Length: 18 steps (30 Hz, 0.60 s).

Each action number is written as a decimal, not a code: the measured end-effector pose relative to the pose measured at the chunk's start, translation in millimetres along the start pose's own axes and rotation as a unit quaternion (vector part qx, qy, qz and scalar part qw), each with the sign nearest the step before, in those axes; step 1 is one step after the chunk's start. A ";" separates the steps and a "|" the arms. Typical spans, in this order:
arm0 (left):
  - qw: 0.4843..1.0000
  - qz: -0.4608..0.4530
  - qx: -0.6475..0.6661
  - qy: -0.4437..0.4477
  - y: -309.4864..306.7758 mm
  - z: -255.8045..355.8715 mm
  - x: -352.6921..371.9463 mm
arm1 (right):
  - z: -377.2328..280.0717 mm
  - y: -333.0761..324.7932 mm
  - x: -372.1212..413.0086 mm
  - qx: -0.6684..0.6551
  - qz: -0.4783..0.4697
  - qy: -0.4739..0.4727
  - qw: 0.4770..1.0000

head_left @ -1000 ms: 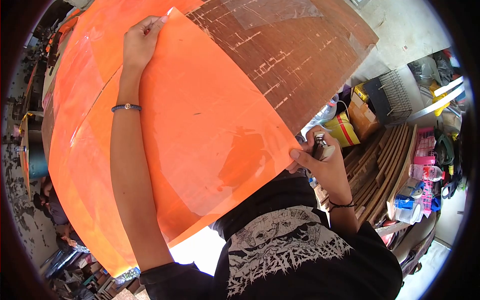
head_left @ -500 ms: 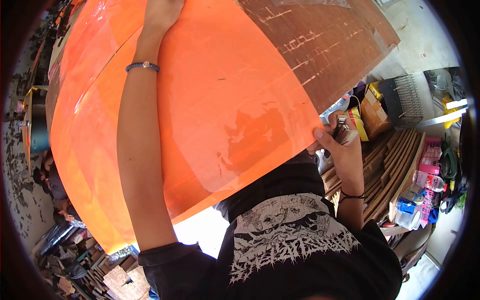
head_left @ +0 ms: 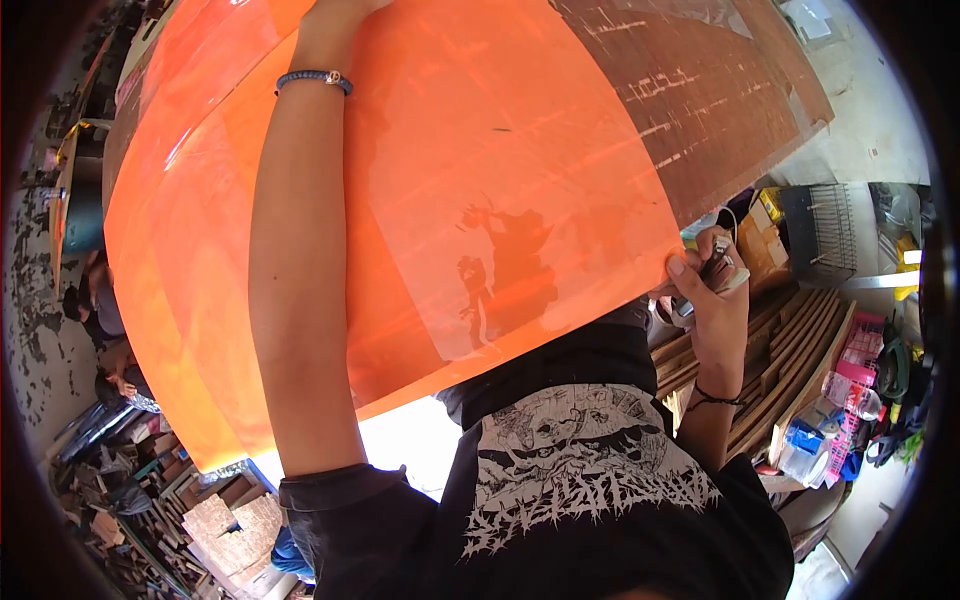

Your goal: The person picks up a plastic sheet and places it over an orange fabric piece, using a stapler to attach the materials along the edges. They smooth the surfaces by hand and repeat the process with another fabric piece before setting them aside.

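A large glossy orange plastic sheet (head_left: 420, 220) spreads across the upper middle of the view, with reflections on its surface. My right hand (head_left: 712, 285) pinches its near right corner between thumb and fingers. A small silvery metal object (head_left: 716, 262) also sits in that hand, too covered by the fingers to name. My left arm reaches over the sheet, and my left hand (head_left: 345, 8) is at the top edge of the view, its fingers cut off by the frame. Under the sheet lies a worn brown board (head_left: 690, 110).
Long curved wooden strips (head_left: 790, 350) are stacked at the right, beside a pink basket (head_left: 855, 400) and a dark wire rack (head_left: 825, 230). Wood offcuts (head_left: 235, 530) lie piled at lower left. Another person (head_left: 105, 310) is at the far left.
The sheet, the board and my right hand now appear a little farther right in view. My left hand sits slightly higher and is more cut off. My right hand keeps its pinch on the corner.
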<state>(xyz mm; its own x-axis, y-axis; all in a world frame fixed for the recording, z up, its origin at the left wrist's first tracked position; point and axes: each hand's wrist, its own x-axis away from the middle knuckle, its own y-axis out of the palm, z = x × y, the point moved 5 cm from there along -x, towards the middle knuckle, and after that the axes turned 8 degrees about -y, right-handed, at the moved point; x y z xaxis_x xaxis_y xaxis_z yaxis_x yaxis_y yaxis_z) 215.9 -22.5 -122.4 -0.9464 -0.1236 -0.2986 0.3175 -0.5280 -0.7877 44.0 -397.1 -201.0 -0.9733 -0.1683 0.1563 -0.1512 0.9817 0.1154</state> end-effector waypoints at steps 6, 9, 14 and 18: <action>0.975 -0.208 -0.072 -0.030 -33.4 -35.5 1.8 | -0.5 2.1 -0.6 -0.006 -0.005 0.005 1.000; 0.966 -0.203 -0.035 -0.157 -49.2 -54.0 9.7 | -0.8 3.6 -1.2 -0.013 -0.014 -0.005 1.000; 0.970 -0.142 -0.012 -0.196 -48.3 -79.3 14.2 | 1.7 2.2 -0.9 -0.016 -0.007 -0.003 1.000; 0.960 -0.186 0.021 -0.209 -47.1 -73.9 13.0 | 0.7 2.0 0.0 -0.015 -0.005 -0.008 1.000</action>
<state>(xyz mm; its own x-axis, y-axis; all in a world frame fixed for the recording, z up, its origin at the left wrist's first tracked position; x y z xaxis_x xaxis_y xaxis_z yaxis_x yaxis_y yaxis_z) 193.1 62.8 -129.0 -0.9381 -0.2413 0.2486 -0.0422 -0.6327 -0.7732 43.6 -395.1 -201.5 -0.9746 -0.1756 0.1388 -0.1552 0.9769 0.1466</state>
